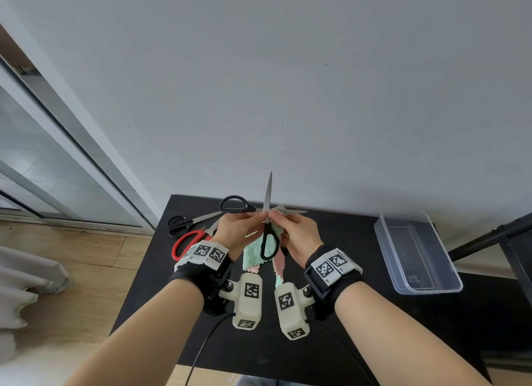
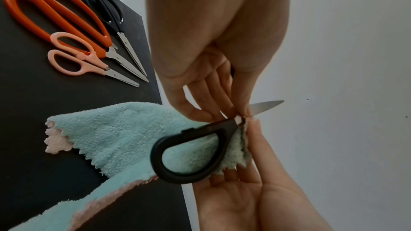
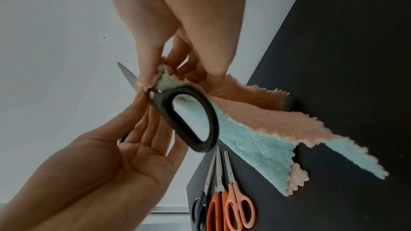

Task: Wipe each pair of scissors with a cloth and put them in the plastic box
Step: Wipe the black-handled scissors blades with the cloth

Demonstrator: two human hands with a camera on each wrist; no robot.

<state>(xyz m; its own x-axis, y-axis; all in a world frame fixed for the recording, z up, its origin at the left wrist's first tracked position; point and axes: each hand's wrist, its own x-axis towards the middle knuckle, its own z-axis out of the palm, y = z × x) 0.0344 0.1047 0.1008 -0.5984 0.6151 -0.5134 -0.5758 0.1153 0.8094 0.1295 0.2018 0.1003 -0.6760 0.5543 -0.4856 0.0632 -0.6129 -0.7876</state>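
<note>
The left hand [image 1: 234,229] pinches the black scissors [image 1: 269,236] at the pivot, steadying them upright; the right hand's [image 1: 299,234] grip pinches the cloth [image 2: 115,134] around the blade.

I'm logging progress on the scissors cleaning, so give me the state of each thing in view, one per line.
Black scissors: held up, blades open, one blade pointing up.
Cloth: pinched around the scissors near the pivot, rest hanging.
Left hand: grips the black scissors.
Right hand: pinches the cloth.
Plastic box: open, empty.
Orange scissors: closed, lying on the table.
Pink scissors: closed, on the table.
</note>
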